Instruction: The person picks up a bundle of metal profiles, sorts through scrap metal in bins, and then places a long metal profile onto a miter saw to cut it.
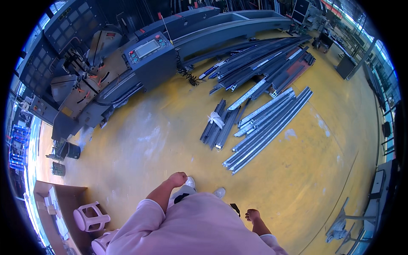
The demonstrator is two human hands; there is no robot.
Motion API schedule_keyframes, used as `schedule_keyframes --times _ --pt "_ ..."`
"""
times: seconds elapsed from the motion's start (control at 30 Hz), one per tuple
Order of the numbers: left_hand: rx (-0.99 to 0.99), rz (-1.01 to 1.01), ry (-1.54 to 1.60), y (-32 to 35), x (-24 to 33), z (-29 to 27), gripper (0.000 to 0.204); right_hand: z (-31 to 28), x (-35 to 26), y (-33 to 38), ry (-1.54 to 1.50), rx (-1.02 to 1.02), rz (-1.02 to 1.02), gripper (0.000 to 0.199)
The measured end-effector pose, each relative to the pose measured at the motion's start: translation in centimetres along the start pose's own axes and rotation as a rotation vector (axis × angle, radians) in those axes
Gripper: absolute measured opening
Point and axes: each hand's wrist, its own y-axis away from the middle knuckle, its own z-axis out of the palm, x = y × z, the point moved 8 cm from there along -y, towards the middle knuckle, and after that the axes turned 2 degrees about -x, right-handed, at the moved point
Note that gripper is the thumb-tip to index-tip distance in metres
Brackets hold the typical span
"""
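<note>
Both arms hang beside my body, over the yellow floor. My left hand [177, 179] is curled into a loose fist just left of my white shoe [190, 182], with nothing showing in it. Lower on the other side, my right hand [252, 215] also has its fingers curled in, and no object shows there. A small black piece [235, 209] sticks out at my waist near the right hand, apart from it. Ahead on the floor lie long metal profiles [267, 131], beyond the reach of either hand. A white crumpled bag or cloth [216, 120] rests on a shorter dark bundle [219, 129].
A large machine with a control panel [147, 50] stands at the far left. Behind the near profiles is a bigger heap of dark profiles [255, 63]. Pink stools [91, 216] and a wooden desk [63, 187] are at the near left, a metal frame [340, 225] at the right.
</note>
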Motion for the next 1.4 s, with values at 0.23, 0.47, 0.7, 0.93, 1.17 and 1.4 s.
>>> schedule_keyframes --times 0.23,0.47,0.7,0.93,1.17,1.4 --pt "0.103 0.048 -0.028 1.2 -12.8 3.6 0.038 3.6 -5.3 0.2 0.202 0.058 -0.059 0.015" --pt "0.156 -0.076 0.123 6.2 -28.2 5.9 0.043 14.5 -11.8 0.9 0.396 0.058 -0.153 0.02" --pt "0.097 -0.407 0.448 19.4 -43.8 7.0 0.053 34.7 -12.1 3.1 0.557 -0.052 -0.221 0.02" --pt "0.485 -0.886 1.195 33.4 -60.5 15.0 0.048 50.4 -17.6 2.9 0.691 -0.164 -0.248 0.017" --pt "0.59 -1.107 1.528 39.1 -64.5 19.1 0.033 61.4 -21.6 -2.7 0.993 -0.107 -0.094 0.012" --pt "0.523 -1.221 1.533 46.2 -70.5 17.9 0.018 90.0 -27.4 -7.6 1.335 -0.074 -0.114 0.01"
